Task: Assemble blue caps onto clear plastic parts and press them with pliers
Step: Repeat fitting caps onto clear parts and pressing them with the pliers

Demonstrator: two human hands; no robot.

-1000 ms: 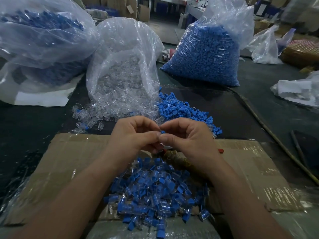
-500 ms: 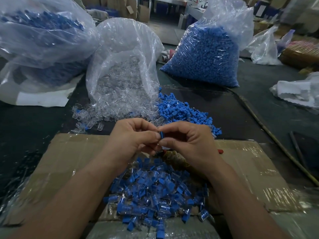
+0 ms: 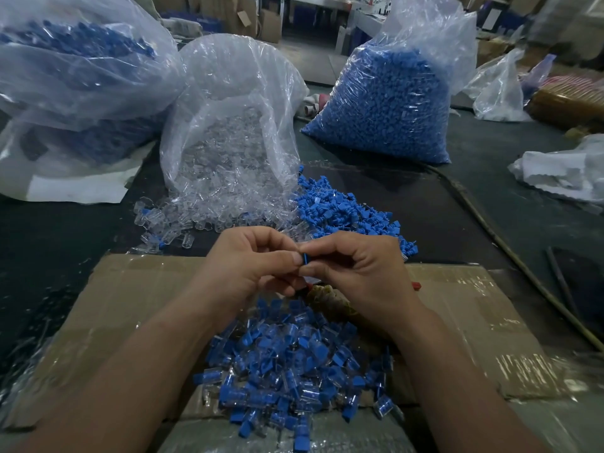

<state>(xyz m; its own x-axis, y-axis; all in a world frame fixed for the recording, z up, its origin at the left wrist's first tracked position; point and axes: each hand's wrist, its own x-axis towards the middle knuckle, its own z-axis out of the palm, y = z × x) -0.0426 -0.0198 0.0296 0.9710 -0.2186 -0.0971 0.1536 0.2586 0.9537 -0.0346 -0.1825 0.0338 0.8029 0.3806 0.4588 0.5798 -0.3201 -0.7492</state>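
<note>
both the left hand [image 3: 255, 263] and right hand [image 3: 356, 273] pinch the blue cap [image 3: 305, 259], mostly hidden by fingertips; its visible edge stands upright; clear part unseen.

Your left hand [image 3: 248, 266] and your right hand [image 3: 356, 273] are both bare, and so are your wrists. Your left forearm [image 3: 130, 371] and your right forearm [image 3: 457, 387] are bare too, uncovered all the way down to the lower edge of the view. The nail on your left thumb [image 3: 295, 257] looks short and plain. Finer detail on your fingers is too dim to tell.
</note>
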